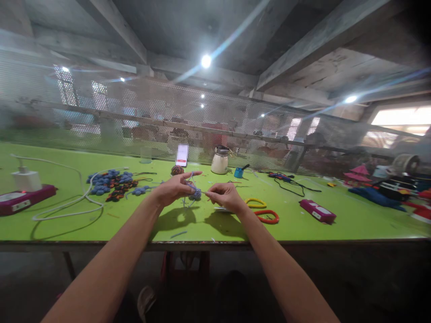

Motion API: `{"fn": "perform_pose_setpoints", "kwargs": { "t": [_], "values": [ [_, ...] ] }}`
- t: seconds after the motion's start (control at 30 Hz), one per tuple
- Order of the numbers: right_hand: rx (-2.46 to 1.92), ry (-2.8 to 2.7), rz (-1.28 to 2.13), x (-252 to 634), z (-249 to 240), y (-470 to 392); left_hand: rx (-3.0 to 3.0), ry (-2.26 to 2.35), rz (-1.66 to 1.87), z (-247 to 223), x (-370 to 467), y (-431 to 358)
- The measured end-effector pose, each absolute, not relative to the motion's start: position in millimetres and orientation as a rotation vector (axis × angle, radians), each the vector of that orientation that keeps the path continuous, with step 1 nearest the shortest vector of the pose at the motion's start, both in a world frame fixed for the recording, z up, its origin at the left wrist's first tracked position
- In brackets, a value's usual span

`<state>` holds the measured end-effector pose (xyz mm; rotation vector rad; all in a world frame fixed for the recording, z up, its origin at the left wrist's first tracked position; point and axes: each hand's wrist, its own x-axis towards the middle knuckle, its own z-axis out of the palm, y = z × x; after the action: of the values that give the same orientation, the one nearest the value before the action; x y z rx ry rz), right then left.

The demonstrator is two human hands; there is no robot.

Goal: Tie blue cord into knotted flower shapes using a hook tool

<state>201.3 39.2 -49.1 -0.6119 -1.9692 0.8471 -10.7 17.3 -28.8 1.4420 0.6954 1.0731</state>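
Above the front middle of the table, my left hand [171, 189] pinches a small blue-purple crochet piece [195, 195]. Its index finger points out to the right with a strand of blue yarn [190, 178] running over it. My right hand [225, 196] is closed on a thin crochet hook [204, 193], whose tip reaches the piece; most of the hook is hidden by the fingers. Under and beside the right hand lie scissors [268, 218] with one yellow and one orange handle. Short yarn scraps [178, 234] lie near the table's edge.
Blue crochet flowers [104, 181] and dark orange-black ones [121, 188] lie left on the green table [134, 229]. Behind stand a phone [182, 155], a yarn ball [177, 170], a cream jug [220, 161] and a blue pot [239, 172]. Purple power strips [317, 211] and a white cable [84, 197] flank the hands.
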Motion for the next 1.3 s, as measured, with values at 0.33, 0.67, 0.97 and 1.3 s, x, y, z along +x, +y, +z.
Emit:
{"fn": "perform_pose_setpoints", "kwargs": {
  "t": [0.33,0.67,0.97,1.3],
  "values": [
    [-0.664,-1.868,0.982,193.9,-58.2,48.8,1.615,0.826,1.073,-32.4,-2.9,18.5],
    [-0.681,-1.866,1.047,191.1,-63.7,52.6,1.708,0.843,1.120,-37.7,4.2,22.1],
    [-0.727,-1.760,1.124,187.5,-66.2,55.2,1.828,0.933,1.221,-38.6,10.9,23.2],
    [-0.707,-1.563,1.261,183.6,-68.7,57.2,2.102,1.035,1.371,-44.5,20.1,22.8]
  ]
}}
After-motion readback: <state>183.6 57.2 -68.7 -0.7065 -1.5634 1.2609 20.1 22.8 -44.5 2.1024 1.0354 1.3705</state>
